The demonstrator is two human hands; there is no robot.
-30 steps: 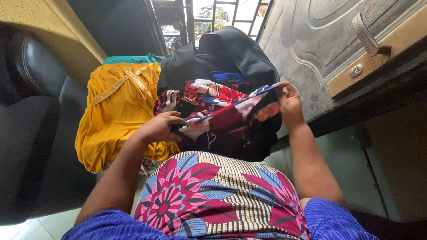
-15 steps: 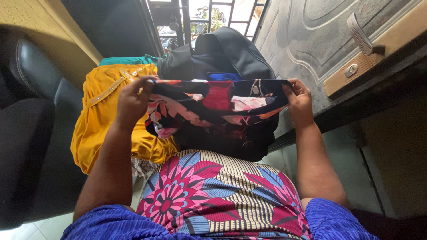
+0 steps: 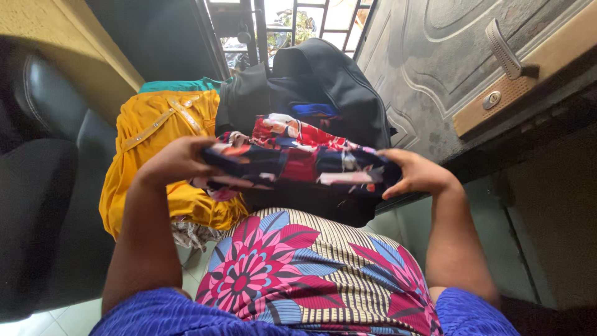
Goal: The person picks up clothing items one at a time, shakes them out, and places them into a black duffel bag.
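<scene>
Floral cloth, navy w/ red & white print [image 3: 298, 165]: folded into a band, held level above black bag [image 3: 336, 81], yellow garment [image 3: 158, 155] alongside. Left hand [image 3: 177, 163] and right hand [image 3: 418, 174] each pinch an end, fingers curled tight. Looks light, soft, floppy; best gripped at ends/folded edge, middle prob. sags.

A yellow garment [image 3: 158, 155] with a pale strap lies heaped on the left, a teal cloth [image 3: 177, 85] just behind it. A black bag [image 3: 336, 81] stands open beyond. A dark leather chair [image 3: 43, 186] fills the left side. On the right is a grey carved door [image 3: 435, 68] with a metal lever handle [image 3: 504, 40]. Pale tiles [image 3: 68, 317] cover the floor.
</scene>
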